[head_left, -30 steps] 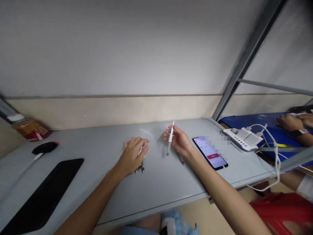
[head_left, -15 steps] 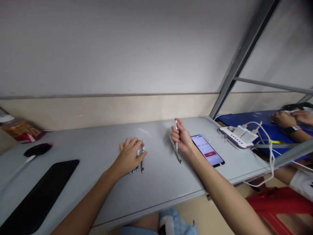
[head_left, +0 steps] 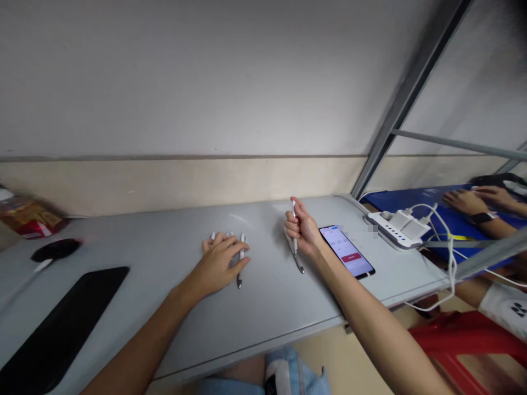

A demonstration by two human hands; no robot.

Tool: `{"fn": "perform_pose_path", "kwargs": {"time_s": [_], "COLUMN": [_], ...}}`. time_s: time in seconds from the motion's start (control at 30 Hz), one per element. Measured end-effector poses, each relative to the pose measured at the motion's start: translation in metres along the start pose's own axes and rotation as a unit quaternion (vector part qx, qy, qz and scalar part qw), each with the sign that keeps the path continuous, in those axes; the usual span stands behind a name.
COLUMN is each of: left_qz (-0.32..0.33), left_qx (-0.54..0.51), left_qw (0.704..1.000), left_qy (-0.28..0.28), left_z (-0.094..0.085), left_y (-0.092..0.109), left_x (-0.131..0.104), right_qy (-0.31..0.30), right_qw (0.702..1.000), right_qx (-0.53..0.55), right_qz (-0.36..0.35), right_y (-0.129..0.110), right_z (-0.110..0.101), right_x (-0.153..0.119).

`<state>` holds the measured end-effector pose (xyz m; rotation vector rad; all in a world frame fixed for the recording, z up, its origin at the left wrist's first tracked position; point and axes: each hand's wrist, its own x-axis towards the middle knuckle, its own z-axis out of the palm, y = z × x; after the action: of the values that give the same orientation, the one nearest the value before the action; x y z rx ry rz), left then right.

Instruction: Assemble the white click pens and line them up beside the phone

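Note:
My left hand [head_left: 220,257] lies over a row of pens on the grey tabletop, fingers spread. A silver-white pen [head_left: 240,281] sticks out under its thumb and index finger. Only the top ends of the other pens show past the fingertips; the rest is hidden. My right hand [head_left: 302,227] is closed around an upright white pen [head_left: 295,245], its tip downward and the thumb at its top end. Beneath that hand another pen [head_left: 301,267] lies on the table, partly covered.
A phone [head_left: 347,252] showing a timer lies right of my right hand. Beyond it are a power strip [head_left: 393,230] with chargers and a metal post [head_left: 376,148]. On the left are a black mat [head_left: 69,329], a dark cabled object [head_left: 55,249] and a bottle [head_left: 31,216]. Another person's hands [head_left: 469,203] are at far right.
My left hand has shifted slightly over the pens, so their top ends show and most tips are now covered. My right hand keeps its grip on the pen, nearly unmoved. The view has shifted slightly.

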<state>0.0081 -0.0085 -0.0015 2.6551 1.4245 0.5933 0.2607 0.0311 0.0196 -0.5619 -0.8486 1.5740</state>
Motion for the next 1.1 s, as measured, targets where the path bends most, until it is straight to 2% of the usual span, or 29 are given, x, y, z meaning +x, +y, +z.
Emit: {"fn": "perform_pose_path", "kwargs": {"time_s": [0.23, 0.37, 0.43, 0.5, 0.57, 0.7, 0.77, 0.83, 1.1], "left_qz": [0.007, 0.004, 0.000, -0.002, -0.002, -0.003, -0.002, -0.001, 0.000], "left_qx": [-0.007, -0.009, -0.011, -0.011, -0.010, -0.007, -0.005, -0.005, 0.006], "left_qw": [1.000, 1.000, 1.000, 1.000, 1.000, 1.000, 1.000, 1.000, 1.000], "left_qy": [0.002, -0.004, -0.004, -0.005, -0.008, -0.009, -0.004, -0.003, -0.012], "left_z": [0.001, 0.001, 0.002, 0.002, 0.002, 0.002, 0.002, 0.003, 0.006], "left_y": [0.002, 0.003, 0.003, 0.003, 0.003, 0.003, 0.002, 0.001, -0.001], "left_x": [0.000, 0.000, 0.000, 0.000, -0.001, -0.002, -0.002, -0.002, -0.001], "right_qy": [0.008, 0.005, 0.011, 0.022, 0.034, 0.065, 0.065, 0.054, 0.039], "right_qw": [0.999, 0.987, 0.962, 0.920, 0.869, 0.742, 0.700, 0.690, 0.695], "right_qx": [-0.037, -0.157, -0.272, -0.390, -0.491, -0.666, -0.711, -0.721, -0.717], "right_qz": [0.008, 0.025, 0.014, -0.019, -0.049, -0.022, -0.014, -0.019, -0.029], "right_y": [0.003, 0.005, 0.005, 0.007, 0.010, 0.016, 0.017, 0.015, 0.011], "right_z": [0.005, 0.006, 0.003, -0.003, -0.010, -0.022, -0.026, -0.028, -0.033], "right_x": [0.001, 0.000, 0.000, 0.001, 0.002, 0.005, 0.006, 0.007, 0.010]}}
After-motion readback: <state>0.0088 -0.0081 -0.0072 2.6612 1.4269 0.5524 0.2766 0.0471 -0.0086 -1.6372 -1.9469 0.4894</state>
